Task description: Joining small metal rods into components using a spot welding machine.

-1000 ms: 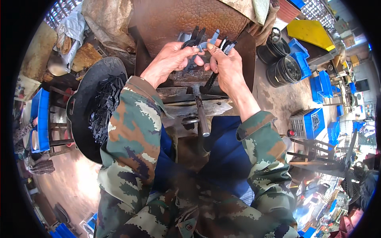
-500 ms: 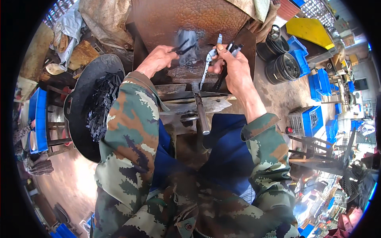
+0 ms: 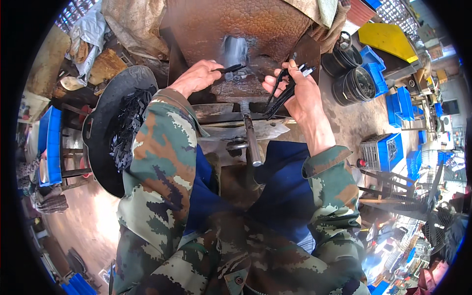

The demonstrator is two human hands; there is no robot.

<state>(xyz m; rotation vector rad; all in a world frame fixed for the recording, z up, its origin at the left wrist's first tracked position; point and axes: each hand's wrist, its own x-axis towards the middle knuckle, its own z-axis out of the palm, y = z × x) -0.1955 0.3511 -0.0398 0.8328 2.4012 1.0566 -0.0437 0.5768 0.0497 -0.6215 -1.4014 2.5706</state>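
Note:
In front of a brown housing, a pale, blurred spinning wheel (image 3: 236, 50) shows through an opening. My left hand (image 3: 196, 77) is closed on a thin dark metal piece (image 3: 232, 69), whose tip lies just below the wheel; whether they touch I cannot tell. To the right, my right hand (image 3: 301, 91) grips a bundle of long dark metal pieces (image 3: 283, 100) between thumb and palm, its other fingers partly spread. A brighter ridged end (image 3: 308, 72) sticks out past the thumb. The pieces' exact kind is unclear.
A black basin (image 3: 101, 160) heaped with dark metal pieces stands at my left. Below the wheel, a metal bar (image 3: 251, 140) juts toward me. Black buckets (image 3: 351, 84), blue bins (image 3: 404, 104) and a crate (image 3: 378, 151) stand at the right, with a fan (image 3: 430, 211) nearer.
My right hand has moved right, away from the wheel, and the pale, shiny piece at its fingertips no longer shows there. The dark piece in my left hand now lies flatter, pointing right.

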